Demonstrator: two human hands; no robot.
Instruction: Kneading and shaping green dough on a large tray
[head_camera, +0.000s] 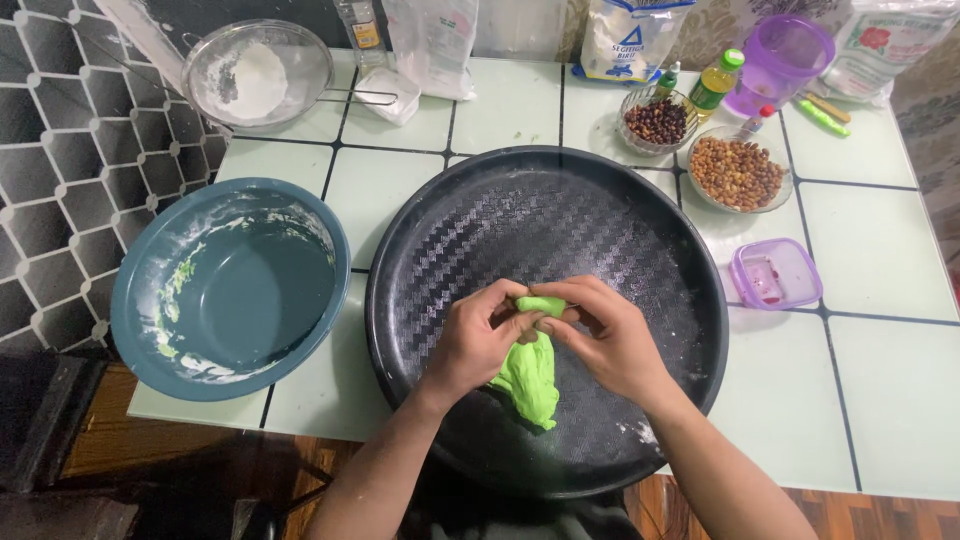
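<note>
Green dough pinched by left hand and right hand, mid black tray, rim well clear.

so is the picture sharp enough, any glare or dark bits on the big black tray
Head view: mostly sharp, and the green dough in both hands (left hand, right hand) is crisp; the round black embossed tray shows soft sheen on its pattern, no blown glare; the near edge below the pale tiled table falls into shadow; table lines bow slightly toward the frame edges.
</note>
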